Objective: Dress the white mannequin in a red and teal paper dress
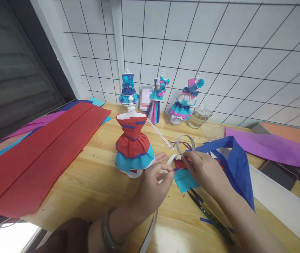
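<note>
While the right hand (204, 170) pinches white tape (170, 160) right of frame center, left hand (155, 182) curls thumb toward forefinger, grip unclear.
Tape slants lower left to upper right, right hand hiding part; dressed mannequin (132, 143) left, scissors (205, 209) lower right.

On the wooden tabletop (94, 175), a mannequin (133, 142) dressed in red and turquoise is placed; red sheets (50, 154) are laid left, scissors (210, 217) and a glass (197, 119) right.
</note>
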A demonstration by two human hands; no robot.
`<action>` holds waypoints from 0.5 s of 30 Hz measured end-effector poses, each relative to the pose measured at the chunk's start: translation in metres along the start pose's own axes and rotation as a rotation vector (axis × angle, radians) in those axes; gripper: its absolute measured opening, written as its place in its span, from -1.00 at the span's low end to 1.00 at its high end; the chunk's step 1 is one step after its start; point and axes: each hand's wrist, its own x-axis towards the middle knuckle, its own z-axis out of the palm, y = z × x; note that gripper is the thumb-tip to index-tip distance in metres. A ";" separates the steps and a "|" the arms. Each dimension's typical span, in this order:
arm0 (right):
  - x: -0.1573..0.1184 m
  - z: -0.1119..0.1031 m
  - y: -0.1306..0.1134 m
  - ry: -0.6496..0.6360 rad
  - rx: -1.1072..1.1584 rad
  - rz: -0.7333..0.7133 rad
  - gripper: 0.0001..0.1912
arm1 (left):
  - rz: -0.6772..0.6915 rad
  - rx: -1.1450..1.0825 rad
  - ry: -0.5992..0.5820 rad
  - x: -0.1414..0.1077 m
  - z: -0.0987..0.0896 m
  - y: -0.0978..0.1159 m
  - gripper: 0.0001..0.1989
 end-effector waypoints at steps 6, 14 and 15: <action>-0.023 -0.015 -0.005 0.050 0.064 -0.101 -0.84 | -0.124 -0.178 -0.135 0.004 0.002 0.001 -0.94; -0.047 -0.013 0.002 0.144 0.359 0.107 -0.88 | -0.698 -0.648 -0.381 0.009 -0.007 -0.004 -0.82; -0.047 -0.012 0.001 0.192 0.382 0.161 -0.89 | -0.762 -0.726 -0.416 0.010 -0.008 -0.005 -0.81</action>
